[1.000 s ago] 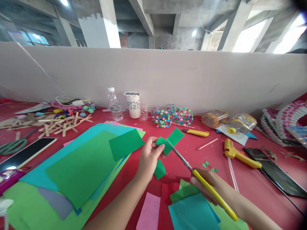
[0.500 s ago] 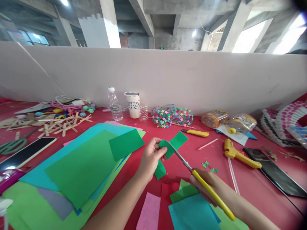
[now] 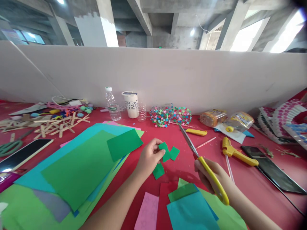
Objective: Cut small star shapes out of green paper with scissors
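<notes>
Between the thumb and fingers of my left hand (image 3: 150,156) is a small piece of green paper (image 3: 165,152). Another green scrap (image 3: 174,153) lies just to its right, and a third green piece (image 3: 158,171) is below my fingers. My right hand (image 3: 209,174) is closed round the yellow handles of a pair of scissors (image 3: 212,179). The scissor blades look closed and point up and away, apart from the paper. Left of my left hand, a dark green rectangle (image 3: 124,144) lies on a stack of coloured sheets (image 3: 79,166).
Teal and green papers (image 3: 192,210) and a pink slip (image 3: 147,210) lie in front. Farther off are a yellow cutter (image 3: 196,132), star-filled bottles (image 3: 160,116), a water bottle (image 3: 112,107) and a cup (image 3: 131,105). A yellow glue gun (image 3: 240,154) and a phone (image 3: 271,169) are at right.
The scissors have come away from the green paper and swung up to the right. The strip's far part is cut off; a small scrap now lies beside the held piece. The stars by the right hand are now hidden.
</notes>
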### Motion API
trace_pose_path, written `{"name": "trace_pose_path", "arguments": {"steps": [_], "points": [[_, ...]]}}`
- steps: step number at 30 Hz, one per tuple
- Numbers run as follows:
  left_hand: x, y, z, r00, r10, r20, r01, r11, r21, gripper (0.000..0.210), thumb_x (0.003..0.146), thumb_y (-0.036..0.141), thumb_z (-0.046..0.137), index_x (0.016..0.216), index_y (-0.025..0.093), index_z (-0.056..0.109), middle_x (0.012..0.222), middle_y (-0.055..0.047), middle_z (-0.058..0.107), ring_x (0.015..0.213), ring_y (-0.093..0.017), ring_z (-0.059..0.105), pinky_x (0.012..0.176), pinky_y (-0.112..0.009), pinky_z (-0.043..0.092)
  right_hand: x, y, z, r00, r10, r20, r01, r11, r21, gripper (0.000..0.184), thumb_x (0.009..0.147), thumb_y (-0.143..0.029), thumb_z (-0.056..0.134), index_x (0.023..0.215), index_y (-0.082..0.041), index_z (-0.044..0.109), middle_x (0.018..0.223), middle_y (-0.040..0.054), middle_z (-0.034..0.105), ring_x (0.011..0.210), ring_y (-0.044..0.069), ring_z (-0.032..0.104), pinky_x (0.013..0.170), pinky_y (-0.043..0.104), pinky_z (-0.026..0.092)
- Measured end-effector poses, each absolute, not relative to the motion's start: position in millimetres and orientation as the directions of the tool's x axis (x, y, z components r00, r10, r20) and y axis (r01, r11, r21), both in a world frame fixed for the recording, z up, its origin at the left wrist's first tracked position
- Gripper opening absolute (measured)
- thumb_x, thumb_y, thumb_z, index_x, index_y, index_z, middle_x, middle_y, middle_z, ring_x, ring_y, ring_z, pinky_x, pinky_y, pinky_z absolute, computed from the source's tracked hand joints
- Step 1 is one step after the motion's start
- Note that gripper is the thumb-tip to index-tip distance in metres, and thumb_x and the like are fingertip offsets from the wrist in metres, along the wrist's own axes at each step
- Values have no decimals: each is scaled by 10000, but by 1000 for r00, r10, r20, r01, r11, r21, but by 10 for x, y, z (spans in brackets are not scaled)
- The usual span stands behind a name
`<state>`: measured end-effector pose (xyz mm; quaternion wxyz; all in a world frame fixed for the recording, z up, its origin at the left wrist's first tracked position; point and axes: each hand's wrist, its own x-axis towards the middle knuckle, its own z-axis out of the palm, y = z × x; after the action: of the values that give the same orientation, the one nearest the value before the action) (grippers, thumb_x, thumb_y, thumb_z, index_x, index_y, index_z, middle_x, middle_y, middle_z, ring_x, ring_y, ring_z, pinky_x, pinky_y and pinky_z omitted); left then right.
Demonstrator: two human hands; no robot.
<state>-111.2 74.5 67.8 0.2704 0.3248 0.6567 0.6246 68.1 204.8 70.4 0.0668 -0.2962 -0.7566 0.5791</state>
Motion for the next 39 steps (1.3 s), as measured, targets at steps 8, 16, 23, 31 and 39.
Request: {"name": "trace_pose_path", "arguments": {"steps": [8,16,23,31,39], "points": [[-1134,699,569,-534,803,265,808,392,441,242,821,341,510,640,187,554,728,-23,534,735,-179,535,669,-295,394,644,2066,701,-800,559,-217,393,215,-894,352,794,-505,522,631,-217,404,346,-106,352,283,62,306,328,193,221],[-919,882,374,-473,783,403,881,409,238,292,810,406,561,981,175,612,1191,-137,517,1125,-301,446,966,-480,332,629,2043,688,-798,571,-192,416,293,-861,318,813,-471,508,650,-211,424,384,-107,315,323,72,310,371,216,202],[-925,879,346,-437,822,364,894,350,280,237,840,255,514,1051,220,616,1201,-101,541,1121,-277,467,953,-462,353,611,2068,636,-794,602,-84,398,409,-822,354,780,-457,548,595,-202,388,571,-67,248,522,95,265,461,225,206],[-910,919,361,-198,930,310,956,114,269,209,836,226,551,1038,201,602,1089,-82,646,1060,-249,541,971,-432,343,616,2082,629,-797,599,-76,388,412,-824,339,785,-440,533,608,-207,362,608,-61,228,569,108,245,492,228,200],[-961,822,534,-348,793,501,891,115,438,228,848,83,416,879,210,602,881,-66,634,884,-216,580,816,-360,412,622,2082,634,-792,609,-53,378,421,-824,344,782,-448,540,604,-203,376,598,-65,221,554,102,234,481,228,185]]}}
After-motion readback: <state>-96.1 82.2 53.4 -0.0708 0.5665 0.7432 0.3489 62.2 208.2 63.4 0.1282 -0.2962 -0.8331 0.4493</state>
